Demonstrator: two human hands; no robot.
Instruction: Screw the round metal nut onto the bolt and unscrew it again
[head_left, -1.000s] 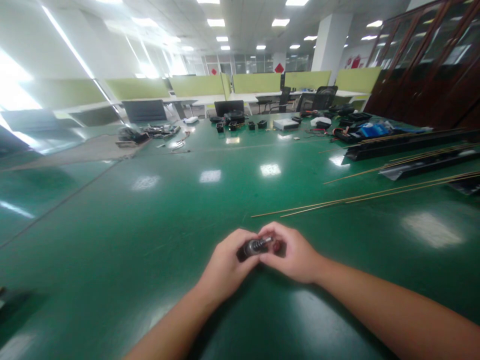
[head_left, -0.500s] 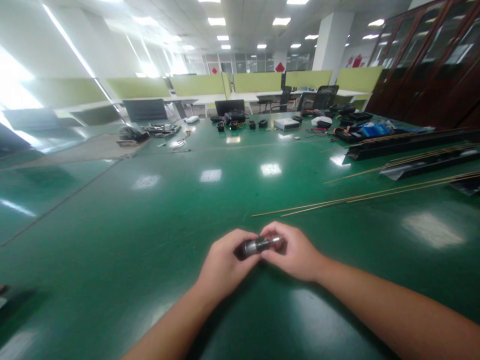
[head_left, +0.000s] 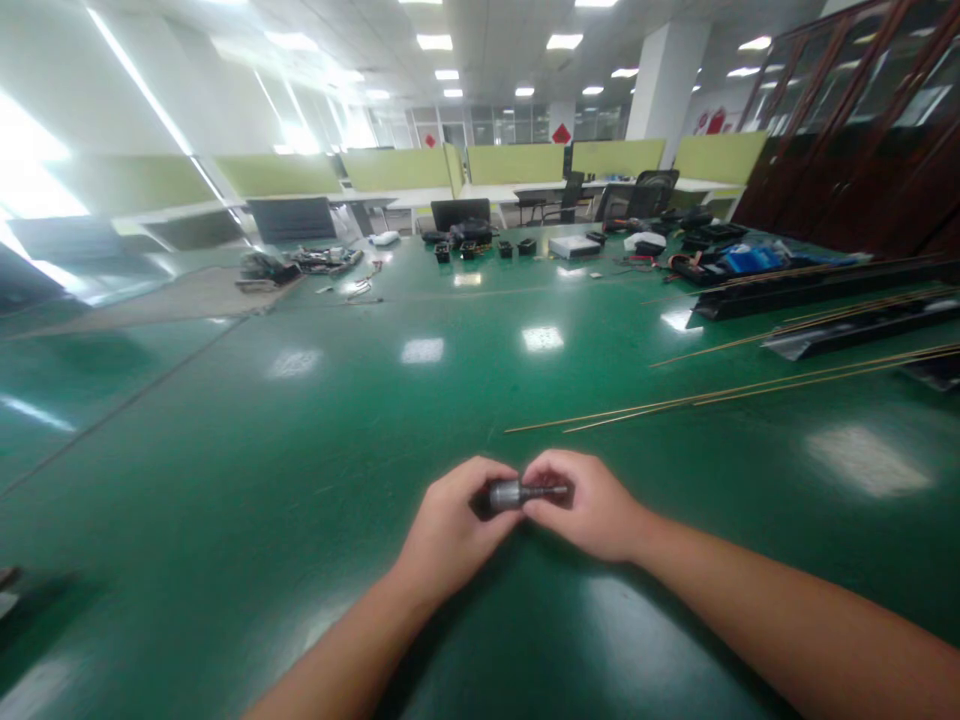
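A small grey metal cylinder with a thin dark shaft lies crosswise between my two hands, low in the middle of the view. My left hand is closed around its thick end, which is partly hidden in the palm. Curled around the shaft end is my right hand, its thumb and fingertips meeting those of the left. Its shaft points right, into the hollow of the right hand. The exact kind of part is too small and blurred to tell.
Thin brass-coloured rods lie beyond my right hand. Black metal channels stand at the right. Small black boxes, a white box and a cluttered tray sit along the far side of the green table.
The cylinder has turned slightly in my hands. Its shaft now looks thinner and darker, and its tip sits a little lower. Both hands stay almost where they were.
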